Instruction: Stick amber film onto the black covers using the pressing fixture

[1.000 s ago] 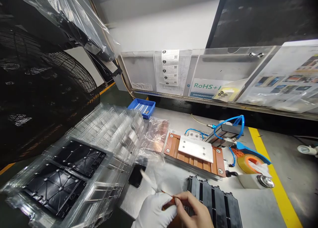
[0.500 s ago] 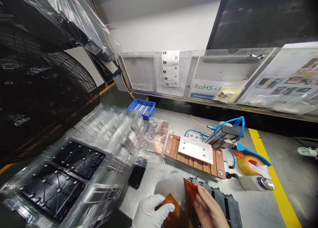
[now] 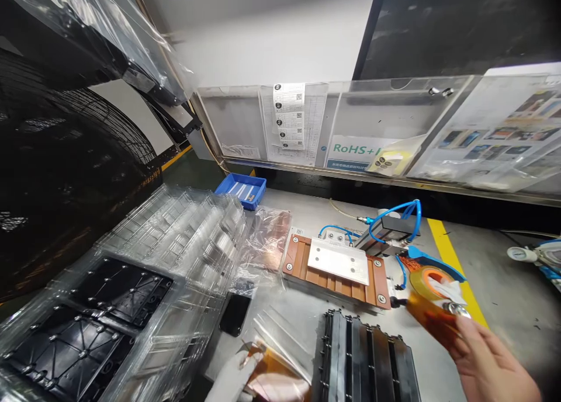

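Right hand (image 3: 491, 361) pinches an amber film (image 3: 432, 317), held out right near the tape roll (image 3: 432, 279). Gloved left hand (image 3: 232, 378) grips the amber sheet (image 3: 274, 378) low left; black tray (image 3: 363, 361) between them.

Our white-gloved left hand (image 3: 232, 378) sits low near the bottom edge, fingers curled in a pinch. Our bare right hand (image 3: 491, 364) reaches out to the right, fingers extended forward.

A blue bin (image 3: 241, 190) sits beyond stacked clear trays (image 3: 184, 238) and a phone (image 3: 235, 314).
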A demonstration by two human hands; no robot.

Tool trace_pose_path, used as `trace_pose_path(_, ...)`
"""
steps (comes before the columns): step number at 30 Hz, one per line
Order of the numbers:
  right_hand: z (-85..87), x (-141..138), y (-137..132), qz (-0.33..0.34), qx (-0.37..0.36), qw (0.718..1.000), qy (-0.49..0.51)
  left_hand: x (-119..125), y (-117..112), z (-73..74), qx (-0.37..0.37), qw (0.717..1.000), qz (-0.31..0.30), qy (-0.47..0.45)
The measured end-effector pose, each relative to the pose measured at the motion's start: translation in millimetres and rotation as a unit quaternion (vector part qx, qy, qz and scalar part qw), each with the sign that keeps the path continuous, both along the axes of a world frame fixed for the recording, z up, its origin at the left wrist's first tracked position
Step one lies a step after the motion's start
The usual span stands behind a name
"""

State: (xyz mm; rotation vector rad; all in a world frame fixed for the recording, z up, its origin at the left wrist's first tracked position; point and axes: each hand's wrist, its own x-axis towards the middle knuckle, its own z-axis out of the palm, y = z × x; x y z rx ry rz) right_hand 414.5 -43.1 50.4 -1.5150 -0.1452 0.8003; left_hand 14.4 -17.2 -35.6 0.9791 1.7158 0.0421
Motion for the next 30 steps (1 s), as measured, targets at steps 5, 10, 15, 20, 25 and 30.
trace_pose_path(5,9.2,-28,21,0.263,-0.111,0.957,-0.043,-2,28,34.2,0.053,0.956,-0.235,0.168)
trace_pose_path(10,4.3,-69,30,0.505,-0.053,0.861,-0.01,42,55,88.5,0.131,0.96,-0.247,-0.033)
trace_pose_path(15,9.3,-96,42,0.569,-0.058,0.82,-0.008,105,65,112.5,0.076,0.944,-0.192,-0.256)
trace_pose_path(20,2.6,-74,41,0.604,-0.075,0.792,0.056,120,75,116.1,0.16,0.936,-0.277,-0.144)
trace_pose_path(25,-25.2,-35,21,0.497,-0.062,0.855,0.132,118,102,111.0,0.151,0.962,-0.111,-0.197)
trace_pose_path(30,-33.9,-19,19,0.334,-0.076,0.929,0.14,123,125,96.7,0.157,0.961,-0.067,-0.216)
